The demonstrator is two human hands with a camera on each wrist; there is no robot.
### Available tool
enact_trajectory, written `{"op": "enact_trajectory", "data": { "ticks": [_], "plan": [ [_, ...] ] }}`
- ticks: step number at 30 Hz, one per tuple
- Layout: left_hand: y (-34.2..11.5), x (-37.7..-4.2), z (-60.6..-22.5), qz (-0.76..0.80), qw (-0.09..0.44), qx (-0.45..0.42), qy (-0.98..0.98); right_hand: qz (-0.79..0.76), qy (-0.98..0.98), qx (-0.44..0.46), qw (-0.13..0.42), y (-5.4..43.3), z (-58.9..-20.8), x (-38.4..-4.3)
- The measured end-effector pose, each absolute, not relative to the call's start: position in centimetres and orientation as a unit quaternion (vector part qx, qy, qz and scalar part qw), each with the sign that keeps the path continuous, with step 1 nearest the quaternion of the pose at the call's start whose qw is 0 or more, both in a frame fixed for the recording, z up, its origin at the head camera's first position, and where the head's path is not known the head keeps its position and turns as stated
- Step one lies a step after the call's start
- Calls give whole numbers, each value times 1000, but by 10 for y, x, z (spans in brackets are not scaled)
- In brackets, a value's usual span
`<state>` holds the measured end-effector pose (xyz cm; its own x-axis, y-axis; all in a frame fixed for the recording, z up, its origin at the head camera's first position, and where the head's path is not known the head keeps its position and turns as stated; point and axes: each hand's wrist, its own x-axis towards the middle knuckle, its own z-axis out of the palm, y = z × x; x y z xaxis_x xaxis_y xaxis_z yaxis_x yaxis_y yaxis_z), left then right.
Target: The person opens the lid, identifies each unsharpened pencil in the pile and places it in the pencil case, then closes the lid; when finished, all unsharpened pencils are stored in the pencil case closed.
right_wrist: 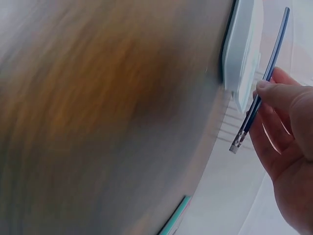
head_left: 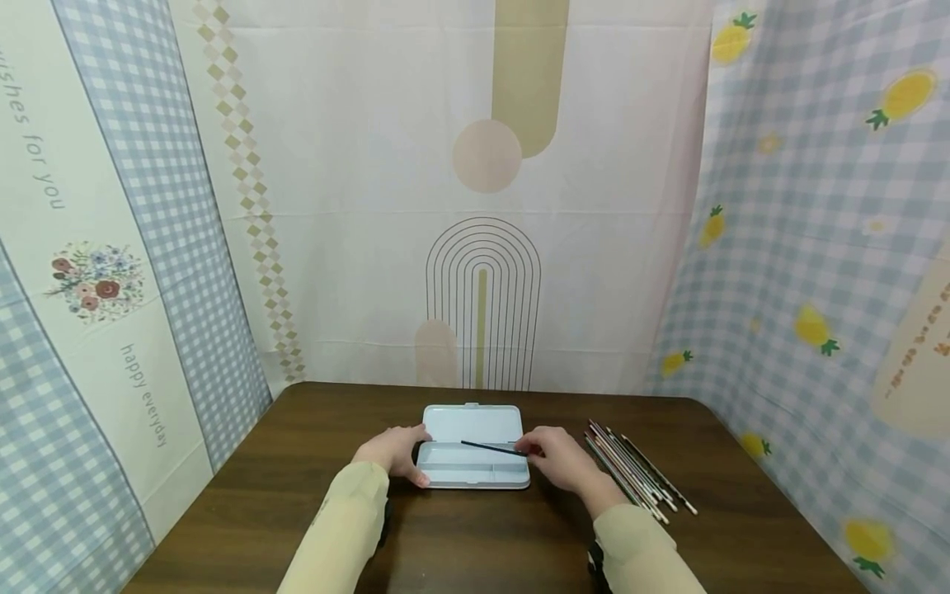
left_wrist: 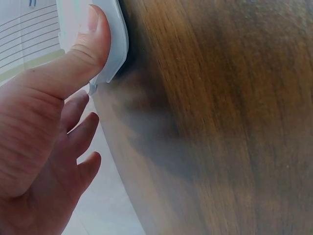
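A light blue pencil case (head_left: pixel 454 476) lies with its lid (head_left: pixel 472 422) folded back, showing divided compartments inside. My left hand (head_left: pixel 393 452) holds its left end, thumb at the front corner and fingers toward the hinge. In the left wrist view the thumb rests on the rim of the case (left_wrist: pixel 117 44), other fingers spread loosely. Over the case's right side, my right hand (head_left: pixel 560 455) pinches a dark pencil (right_wrist: pixel 276 51) between thumb and fingers. The pencil slants across the compartments, its metal-banded eraser end pointing back toward the palm.
Several pencils (head_left: pixel 631 468) lie in a loose bundle on the brown wooden table (head_left: pixel 482 544), right of my right hand. Behind the table hangs a patterned cloth (head_left: pixel 356 247), with checked cloths along both sides.
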<state>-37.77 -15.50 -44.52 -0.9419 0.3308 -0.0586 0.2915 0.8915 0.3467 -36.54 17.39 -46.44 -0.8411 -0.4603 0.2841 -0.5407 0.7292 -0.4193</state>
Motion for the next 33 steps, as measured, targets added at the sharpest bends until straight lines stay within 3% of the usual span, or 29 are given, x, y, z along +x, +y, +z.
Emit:
{"op": "enact_trajectory", "data": {
  "ticks": [8,33],
  "plan": [
    [-155,-377,-446,169,55,161,971,235,-918,310,74,154,-466,-371],
    [-157,-374,-444,171,62,159,970,234,-922,299,76,124,-475,-380]
  ]
}}
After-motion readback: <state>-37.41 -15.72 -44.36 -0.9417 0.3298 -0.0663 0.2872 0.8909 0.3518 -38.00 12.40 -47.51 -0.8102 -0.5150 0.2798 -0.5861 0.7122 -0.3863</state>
